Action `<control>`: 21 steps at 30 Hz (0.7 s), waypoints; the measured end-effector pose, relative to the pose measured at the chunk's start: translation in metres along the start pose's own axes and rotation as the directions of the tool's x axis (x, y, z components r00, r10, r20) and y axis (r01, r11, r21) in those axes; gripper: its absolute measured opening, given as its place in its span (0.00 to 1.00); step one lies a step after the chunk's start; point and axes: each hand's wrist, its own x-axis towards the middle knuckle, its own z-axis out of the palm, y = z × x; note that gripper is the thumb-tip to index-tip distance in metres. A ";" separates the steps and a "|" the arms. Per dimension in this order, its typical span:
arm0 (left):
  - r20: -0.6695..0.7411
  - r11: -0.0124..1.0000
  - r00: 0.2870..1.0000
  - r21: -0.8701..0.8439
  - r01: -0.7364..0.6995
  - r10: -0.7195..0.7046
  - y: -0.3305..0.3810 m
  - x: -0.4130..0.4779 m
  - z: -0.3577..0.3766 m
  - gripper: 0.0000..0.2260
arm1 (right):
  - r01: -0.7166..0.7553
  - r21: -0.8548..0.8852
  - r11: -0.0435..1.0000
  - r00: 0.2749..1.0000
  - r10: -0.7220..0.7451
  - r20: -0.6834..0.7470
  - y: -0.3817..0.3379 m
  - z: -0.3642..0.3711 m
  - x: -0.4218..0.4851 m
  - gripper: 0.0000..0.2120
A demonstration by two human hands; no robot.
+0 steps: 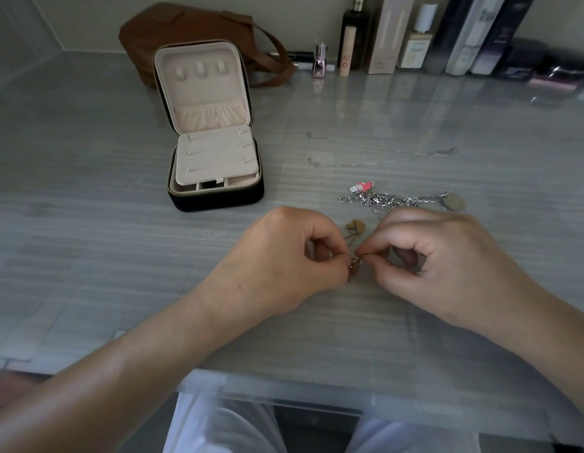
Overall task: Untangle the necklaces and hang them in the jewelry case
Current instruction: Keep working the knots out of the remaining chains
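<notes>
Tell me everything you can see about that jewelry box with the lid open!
The jewelry case is a small square box, black outside, zippered round the edge, with soft-looking cream lining. Its lid stands open and upright, with three hooks near the top and a gathered pocket below. A cream panel lies over compartments in the base. No necklace hangs in it. It sits on the grey table before a brown bag.

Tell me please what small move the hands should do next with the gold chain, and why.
Probably draw the two pinches gently apart to loosen it. The left hand and the right hand pinch the gold chain at nearly one spot, where it looks bunched; a gold pendant lies just beyond. The hooks in the jewelry case are bare.
</notes>
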 end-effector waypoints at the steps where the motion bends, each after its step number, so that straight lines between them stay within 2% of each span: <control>1: -0.002 1.000 1.000 0.001 0.007 -0.007 0.000 0.000 0.000 0.05 | -0.006 0.017 1.000 1.000 0.006 -0.005 0.000 -0.001 0.000 0.12; 6: 0.009 1.000 1.000 -0.013 0.027 -0.027 0.000 0.001 0.002 0.02 | -0.027 0.093 0.995 0.999 0.029 -0.019 0.001 -0.001 0.002 0.10; 10: 0.019 1.000 1.000 -0.018 -0.007 0.008 -0.002 0.002 0.005 0.05 | -0.037 0.130 0.991 0.999 0.040 -0.020 0.001 -0.001 0.004 0.10; 14: -0.002 0.998 0.999 -0.046 -0.036 0.036 -0.003 0.004 0.004 0.01 | -0.055 0.176 0.983 0.998 0.059 -0.016 0.001 -0.001 0.004 0.09; 21: 0.003 0.992 1.000 -0.124 -0.017 0.018 0.002 0.004 0.001 0.08 | -0.105 0.191 0.976 0.994 0.111 -0.021 0.001 -0.005 0.003 0.06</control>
